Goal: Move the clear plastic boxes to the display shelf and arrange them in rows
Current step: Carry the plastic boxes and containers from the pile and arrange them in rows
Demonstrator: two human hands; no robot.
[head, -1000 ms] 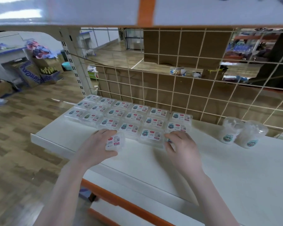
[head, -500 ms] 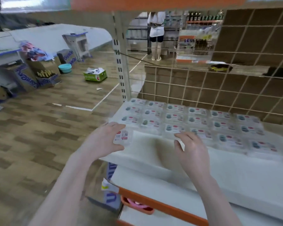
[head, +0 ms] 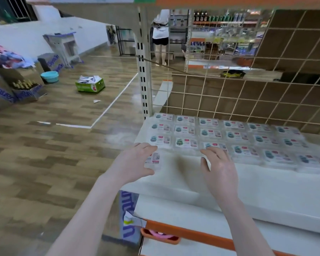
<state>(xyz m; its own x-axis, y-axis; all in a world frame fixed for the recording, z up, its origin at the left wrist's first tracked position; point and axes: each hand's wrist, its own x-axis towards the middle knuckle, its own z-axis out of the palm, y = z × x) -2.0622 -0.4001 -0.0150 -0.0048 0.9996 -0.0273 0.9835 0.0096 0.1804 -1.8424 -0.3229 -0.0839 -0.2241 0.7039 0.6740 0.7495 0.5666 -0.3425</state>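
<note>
Several clear plastic boxes (head: 209, 133) with labelled lids lie in three rows on the white display shelf (head: 277, 189), against the wire grid back. My left hand (head: 135, 161) grips one more clear box (head: 154, 159) at the shelf's front left corner, in front of the nearest row. My right hand (head: 220, 169) hovers over the shelf with fingers spread and slightly bent, its fingertips at the front edge of a box in the nearest row; it holds nothing.
A shelf upright (head: 144, 71) stands at the back left corner. A lower shelf with an orange edge (head: 188, 231) juts out below. Cardboard cartons (head: 90, 85), a blue basin (head: 50, 76) and a person (head: 161, 36) stand on the wooden floor to the left and beyond.
The view has swung left, so the shelf's left end and the floor now show. My left hand still holds the box; my right hand has lifted slightly off the front row.
</note>
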